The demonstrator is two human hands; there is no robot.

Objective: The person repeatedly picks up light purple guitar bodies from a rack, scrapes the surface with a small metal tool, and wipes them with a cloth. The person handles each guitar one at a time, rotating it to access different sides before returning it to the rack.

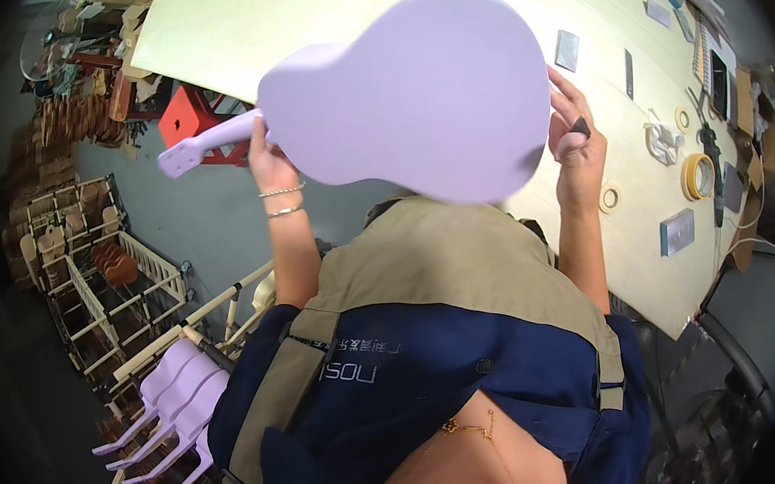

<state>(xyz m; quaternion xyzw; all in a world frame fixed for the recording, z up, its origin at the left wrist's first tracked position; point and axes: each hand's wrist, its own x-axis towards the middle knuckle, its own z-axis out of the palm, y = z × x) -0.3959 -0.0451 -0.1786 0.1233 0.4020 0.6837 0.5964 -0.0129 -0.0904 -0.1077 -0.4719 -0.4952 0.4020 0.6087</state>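
Note:
In front of my chest is a lilac ukulele (pixel 409 96) without visible strings, the flat face of its body turned up toward me and its neck pointing left. My left hand (pixel 270 163) grips it where the neck (pixel 217 135) meets the body; most of those fingers are hidden beneath. At the rounded right end, my right hand (pixel 576 139) holds the body's edge with fingers bent against it. A small dark item shows on one finger of that hand; what it is, I cannot tell.
Beneath the ukulele lies a pale worktable (pixel 625 263) with tape rolls (pixel 697 177), grey blocks (pixel 677 232) and a black-handled tool (pixel 713 151). A red stool (pixel 186 116) stands left. More lilac ukuleles (pixel 176 399) hang on a rack (pixel 205 327) at lower left.

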